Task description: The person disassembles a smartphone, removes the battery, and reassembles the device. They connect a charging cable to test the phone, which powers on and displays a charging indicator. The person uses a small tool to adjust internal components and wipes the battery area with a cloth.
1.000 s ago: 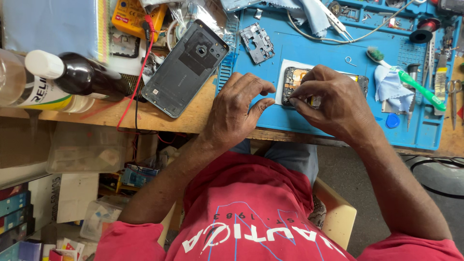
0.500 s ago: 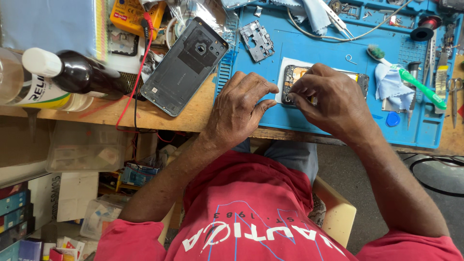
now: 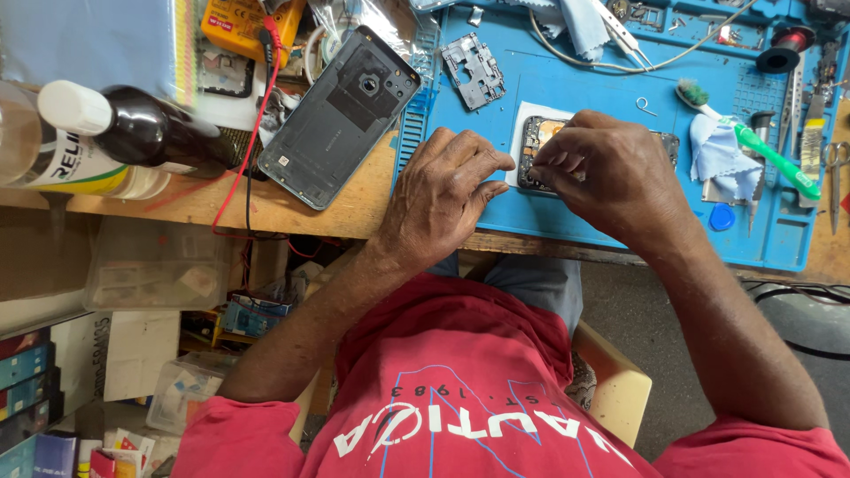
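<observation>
**Two hands closing in on an opened phone at a crowded repair bench**

A person in a red shirt is leaning over a blue work mat [image 3: 620, 230], working on an opened phone [image 3: 542, 142] that is lying near the middle of the mat, partly covered by the hands. The right hand [image 3: 611, 177] is resting on top of the phone with its fingers bunched together, the fingertips [image 3: 544, 168] pinching down at the phone's left end; what, if anything, is caught between them cannot be told. The left hand [image 3: 443, 199] is sitting on the near left edge of the mat, fingers curled loosely inward and thumb stretching toward the phone, touching or just short of its left edge.

To the left, on the bare wooden bench, a dark phone back cover [image 3: 341, 119] is lying face down and tilted, with a red wire [image 3: 252, 133] running beside it. A dark bottle with a white cap [image 3: 124, 124] is lying on its side at the far left. A small dark metal plate [image 3: 474, 71] is sitting on the mat, farther away than the hands. On the right side of the mat, a green-handled toothbrush [image 3: 753, 142] is lying across a pale blue cloth [image 3: 717, 150], and a small blue disc [image 3: 722, 217] is resting just nearer than them. Scissors [image 3: 835, 177] are lying at the far right edge.
</observation>
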